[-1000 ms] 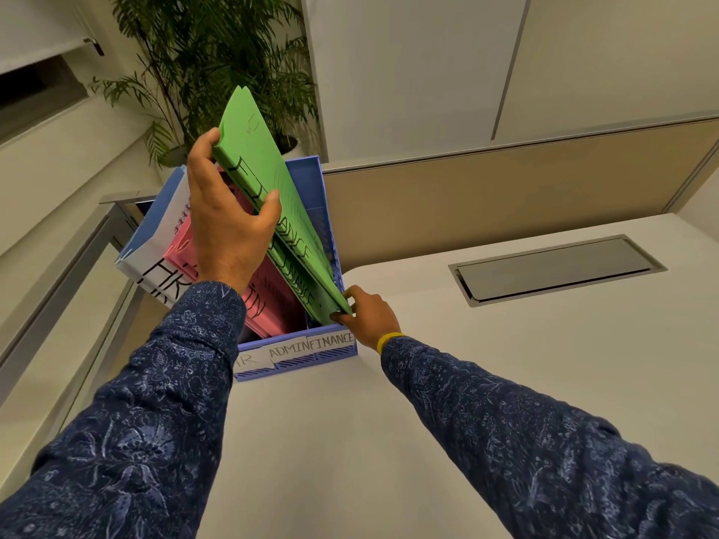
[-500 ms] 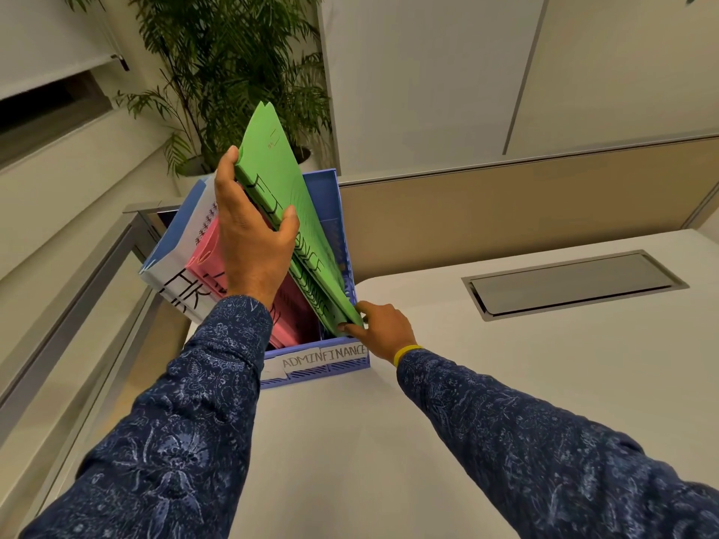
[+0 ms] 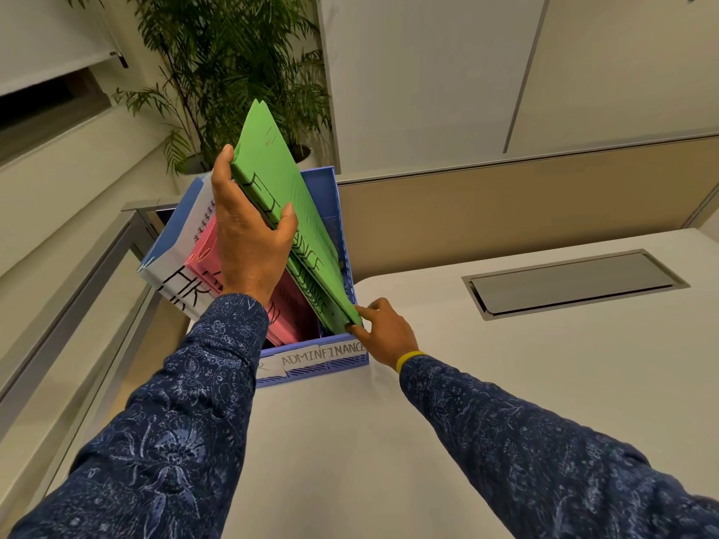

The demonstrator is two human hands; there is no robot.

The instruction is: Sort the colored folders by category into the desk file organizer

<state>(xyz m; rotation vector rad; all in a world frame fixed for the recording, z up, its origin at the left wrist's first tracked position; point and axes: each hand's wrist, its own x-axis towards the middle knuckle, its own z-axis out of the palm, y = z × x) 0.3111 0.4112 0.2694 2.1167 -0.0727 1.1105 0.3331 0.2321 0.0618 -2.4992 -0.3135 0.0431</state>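
— At the back-left corner of the worktop (image 3: 544, 402), seen from the head camera, what stands there?

— A blue file organizer (image 3: 334, 212). Its front carries an ADMIN label (image 3: 299, 359) and a FINANCE label (image 3: 344, 350). A third label further left is half hidden by the left sleeve (image 3: 218, 363).

— And the green folders (image 3: 288, 196)?

— Tilted, with the top leaning back and to the left. The lower end is down in the rightmost compartment, the one behind the FINANCE label. Dark lettering runs along their near edge.

— Where do the fingers sit on them?

— The left hand (image 3: 249, 247) grips them high up. Its thumb lies across the near edge and its fingers (image 3: 222, 165) curl round the upper left side. The right hand (image 3: 389, 332) is low, at the organizer's front right corner. Its fingertips (image 3: 360, 328) pinch the folders' bottom near corner, just above the rim.

— So both hands are closed on the green ones?

— Both, one at each end.

— What else is in the organizer?

— Pink folders (image 3: 202, 250) in the middle, partly behind the left hand. A white-and-blue folder (image 3: 175, 250) marked HR leans out on the left side.

— Anything around it?

— A yellow band (image 3: 408, 357) on the right wrist. A recessed grey hatch (image 3: 572, 284) is set in the worktop, well apart to the right. A potted palm (image 3: 233, 64) stands behind the organizer.
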